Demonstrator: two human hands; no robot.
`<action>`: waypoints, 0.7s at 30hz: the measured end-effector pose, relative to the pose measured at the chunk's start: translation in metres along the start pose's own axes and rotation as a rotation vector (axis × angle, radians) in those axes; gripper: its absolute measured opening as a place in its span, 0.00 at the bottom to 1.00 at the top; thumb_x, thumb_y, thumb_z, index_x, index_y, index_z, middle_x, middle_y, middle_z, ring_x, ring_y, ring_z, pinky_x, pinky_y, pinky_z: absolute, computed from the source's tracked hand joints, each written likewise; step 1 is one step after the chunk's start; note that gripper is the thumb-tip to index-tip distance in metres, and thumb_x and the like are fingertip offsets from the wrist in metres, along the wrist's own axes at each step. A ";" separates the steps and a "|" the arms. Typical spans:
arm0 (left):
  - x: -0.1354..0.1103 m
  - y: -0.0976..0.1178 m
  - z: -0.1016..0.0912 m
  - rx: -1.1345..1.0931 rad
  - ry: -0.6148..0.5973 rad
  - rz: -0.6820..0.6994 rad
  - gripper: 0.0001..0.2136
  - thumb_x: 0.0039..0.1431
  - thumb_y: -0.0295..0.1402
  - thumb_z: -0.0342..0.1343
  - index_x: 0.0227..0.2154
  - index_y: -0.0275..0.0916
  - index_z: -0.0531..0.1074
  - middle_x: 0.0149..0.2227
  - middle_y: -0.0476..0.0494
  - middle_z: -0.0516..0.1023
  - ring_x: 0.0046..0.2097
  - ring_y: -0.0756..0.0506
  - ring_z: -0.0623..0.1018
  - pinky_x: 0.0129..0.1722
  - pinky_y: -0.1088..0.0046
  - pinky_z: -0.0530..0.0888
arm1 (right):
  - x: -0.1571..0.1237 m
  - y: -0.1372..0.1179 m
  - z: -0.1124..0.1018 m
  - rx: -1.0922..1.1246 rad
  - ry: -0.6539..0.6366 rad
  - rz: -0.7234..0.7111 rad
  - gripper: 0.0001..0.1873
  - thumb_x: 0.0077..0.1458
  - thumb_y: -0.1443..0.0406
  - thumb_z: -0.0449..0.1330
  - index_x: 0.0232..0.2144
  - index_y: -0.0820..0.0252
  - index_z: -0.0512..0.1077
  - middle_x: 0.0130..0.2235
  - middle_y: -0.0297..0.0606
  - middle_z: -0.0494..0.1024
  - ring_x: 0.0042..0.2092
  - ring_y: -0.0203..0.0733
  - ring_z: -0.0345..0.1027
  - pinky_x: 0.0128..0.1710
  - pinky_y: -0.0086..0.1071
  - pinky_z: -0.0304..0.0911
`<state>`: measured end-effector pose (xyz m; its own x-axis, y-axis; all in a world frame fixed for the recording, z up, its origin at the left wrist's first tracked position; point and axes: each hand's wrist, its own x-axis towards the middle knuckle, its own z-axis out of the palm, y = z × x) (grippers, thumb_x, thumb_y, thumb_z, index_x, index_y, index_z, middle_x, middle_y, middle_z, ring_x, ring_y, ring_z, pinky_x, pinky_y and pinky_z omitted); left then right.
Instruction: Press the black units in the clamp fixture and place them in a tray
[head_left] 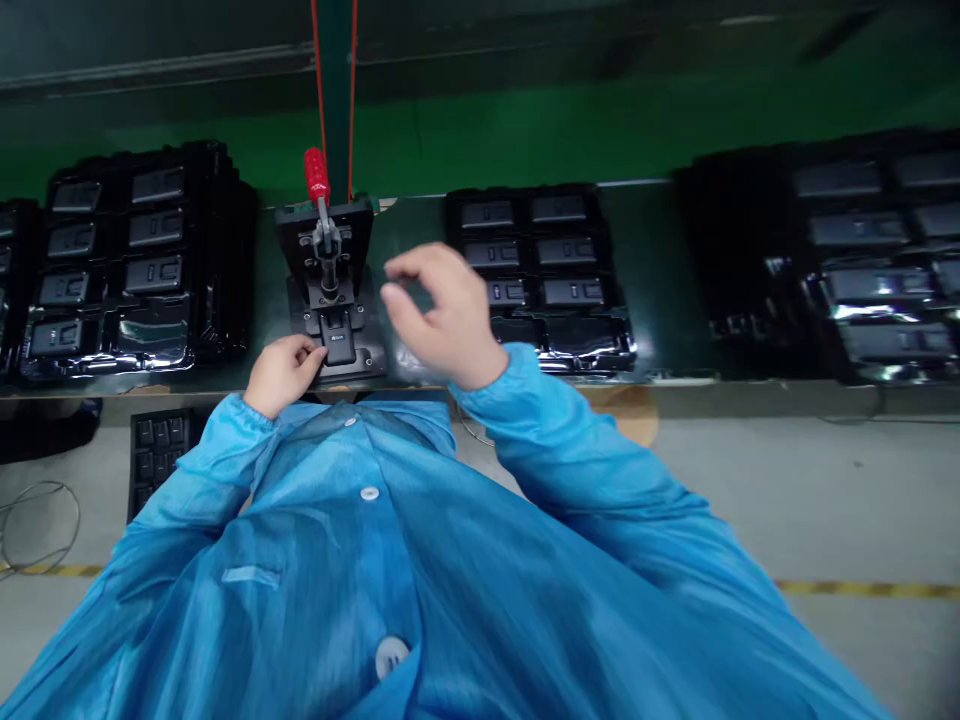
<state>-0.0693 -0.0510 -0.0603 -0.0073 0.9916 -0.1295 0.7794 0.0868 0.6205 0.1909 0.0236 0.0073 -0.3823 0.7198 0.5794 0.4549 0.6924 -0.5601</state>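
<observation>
A toggle clamp press with a red handle (pixel 317 176) stands upright on a black base plate (pixel 352 369). Under its plunger a flat black plastic case (pixel 337 338) with small light lettering lies in the fixture. My left hand (pixel 283 374) rests at the left edge of this case, fingers curled together and thumb tip near its side. Whether anything is pinched there is hidden. To the right of the clamp, my right hand (pixel 444 312) hovers, thumb and forefinger apart with nothing between them. It partly covers a black tray (pixel 622 335) of similar cases.
A tall stack of black trays (pixel 225 260) holding cases stands left of the clamp. More stacked trays (pixel 742 240) are at the far right, blurred. The dark green bench (pixel 652 280) ends at a front edge by my body. Below left is another black tray (pixel 140 480).
</observation>
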 end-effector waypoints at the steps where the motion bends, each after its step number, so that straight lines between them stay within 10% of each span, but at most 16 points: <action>1: -0.013 -0.006 0.001 -0.030 0.049 0.009 0.17 0.69 0.49 0.55 0.38 0.41 0.79 0.36 0.42 0.81 0.39 0.42 0.78 0.40 0.67 0.70 | 0.018 -0.006 -0.008 0.010 0.092 -0.010 0.21 0.78 0.51 0.50 0.52 0.59 0.74 0.51 0.42 0.79 0.56 0.49 0.74 0.60 0.52 0.70; 4: -0.063 -0.027 0.004 -0.063 0.166 -0.070 0.15 0.70 0.46 0.52 0.39 0.42 0.78 0.40 0.40 0.82 0.42 0.41 0.79 0.46 0.65 0.74 | 0.073 -0.023 -0.019 -0.010 0.172 0.006 0.30 0.76 0.44 0.48 0.56 0.65 0.71 0.51 0.39 0.77 0.56 0.42 0.74 0.60 0.43 0.70; 8: -0.145 -0.051 0.014 -0.102 0.187 -0.256 0.14 0.69 0.47 0.53 0.38 0.44 0.77 0.39 0.42 0.82 0.43 0.39 0.80 0.48 0.62 0.77 | 0.128 -0.031 -0.011 -0.008 -0.257 0.143 0.38 0.68 0.42 0.55 0.54 0.74 0.73 0.41 0.30 0.79 0.47 0.38 0.79 0.55 0.42 0.72; 13: -0.222 -0.057 0.020 -0.235 0.251 -0.536 0.15 0.68 0.50 0.54 0.40 0.46 0.77 0.39 0.44 0.83 0.44 0.38 0.83 0.44 0.62 0.80 | 0.150 -0.038 -0.008 0.313 -0.248 0.224 0.18 0.69 0.59 0.62 0.50 0.71 0.73 0.33 0.21 0.75 0.42 0.36 0.83 0.49 0.39 0.76; 17: -0.227 -0.038 0.009 -0.244 0.345 -0.571 0.14 0.68 0.49 0.55 0.41 0.45 0.77 0.37 0.45 0.81 0.41 0.39 0.82 0.42 0.62 0.80 | 0.137 -0.073 -0.016 0.756 -0.157 0.291 0.19 0.76 0.62 0.46 0.40 0.71 0.72 0.27 0.19 0.71 0.35 0.28 0.78 0.43 0.31 0.74; 21: -0.175 0.000 -0.015 -0.344 0.586 -0.238 0.10 0.70 0.44 0.57 0.38 0.44 0.76 0.33 0.48 0.76 0.35 0.44 0.77 0.38 0.63 0.77 | 0.095 -0.099 0.003 0.713 0.024 0.060 0.26 0.78 0.61 0.46 0.23 0.57 0.60 0.22 0.22 0.59 0.25 0.26 0.63 0.32 0.26 0.66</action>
<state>-0.0768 -0.2231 -0.0261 -0.5626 0.8224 0.0847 0.4739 0.2368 0.8481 0.1067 0.0234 0.1162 -0.3518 0.7621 0.5436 -0.1651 0.5211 -0.8374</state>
